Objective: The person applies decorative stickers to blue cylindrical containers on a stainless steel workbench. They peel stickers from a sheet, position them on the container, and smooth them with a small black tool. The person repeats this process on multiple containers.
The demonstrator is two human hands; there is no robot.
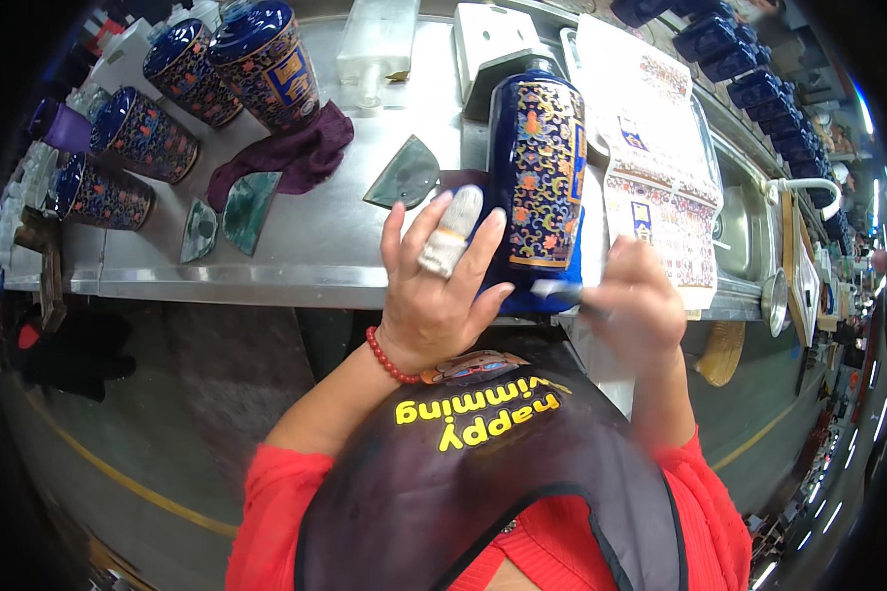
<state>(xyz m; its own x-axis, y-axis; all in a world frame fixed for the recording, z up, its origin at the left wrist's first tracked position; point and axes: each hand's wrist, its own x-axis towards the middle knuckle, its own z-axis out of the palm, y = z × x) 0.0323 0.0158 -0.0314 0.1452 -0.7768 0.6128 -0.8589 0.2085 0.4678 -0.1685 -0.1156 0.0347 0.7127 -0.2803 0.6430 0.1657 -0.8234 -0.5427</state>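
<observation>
A dark blue bottle (540, 172) with a colourful floral pattern lies on the steel table, its neck pointing away from me. A blue cloth (527, 295) shows under its near end. My left hand (442, 261) is open at the bottle's left side, fingers spread, a pale fabric sleeve (445, 241) on one finger; whether it touches the bottle I cannot tell. At the bottle's lower right, my right hand (641, 295), smeared by motion, grips a small tool (559, 290) with a pale, flat tip; its kind is unclear. Printed pattern sheets (660, 148) lie to the right.
Several patterned blue bottles (271, 59) stand at the far left beside a purple cloth (301, 158). Dark green scraper-like pieces (404, 175) lie on the steel table (335, 236). A white stand (498, 34) is behind the bottle; a sink (744, 212) with a faucet (813, 187) is at right.
</observation>
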